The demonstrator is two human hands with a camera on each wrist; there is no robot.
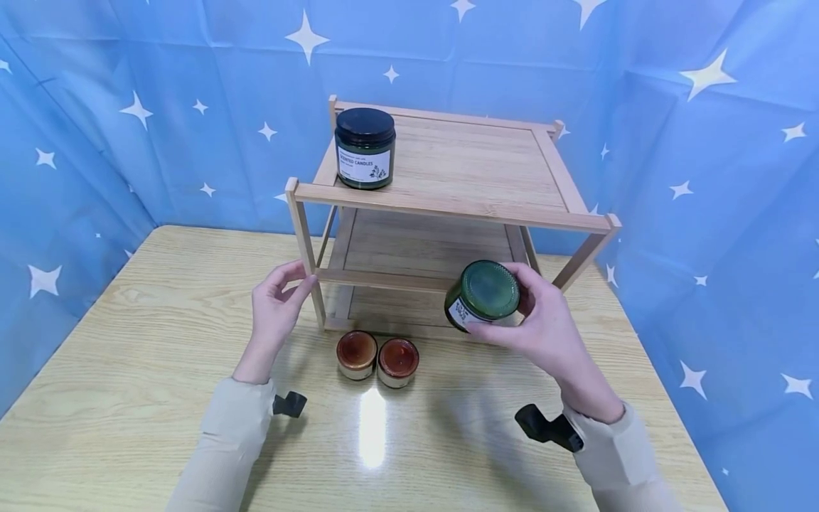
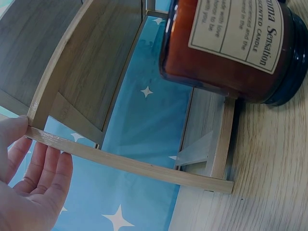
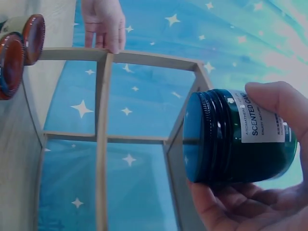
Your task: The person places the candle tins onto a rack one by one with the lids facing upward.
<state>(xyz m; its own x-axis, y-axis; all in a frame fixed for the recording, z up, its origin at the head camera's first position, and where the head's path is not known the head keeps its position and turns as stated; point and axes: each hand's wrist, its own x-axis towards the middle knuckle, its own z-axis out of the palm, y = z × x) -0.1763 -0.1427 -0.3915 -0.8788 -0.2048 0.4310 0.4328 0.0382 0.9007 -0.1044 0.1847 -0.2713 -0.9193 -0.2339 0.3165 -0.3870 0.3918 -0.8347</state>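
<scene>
My right hand [image 1: 550, 323] grips a green glass candle jar [image 1: 483, 295] in front of the wooden shelf's lower level. The jar is tipped over, its glass base facing up toward the head view; its dark lid and white label [image 3: 262, 120] show in the right wrist view. At the front left post of the two-tier wooden shelf [image 1: 303, 235], my left hand [image 1: 276, 302] pinches the wood between thumb and fingers, plain in the left wrist view. Another green candle jar [image 1: 365, 149] with a black lid stands upright on the top level, at the left.
Two amber candle jars, one on the left [image 1: 356, 354] and one on the right [image 1: 398, 361], stand bottom up side by side on the wooden table [image 1: 160, 341], before the shelf. A blue curtain [image 1: 224, 92] with white stars hangs behind and along both sides.
</scene>
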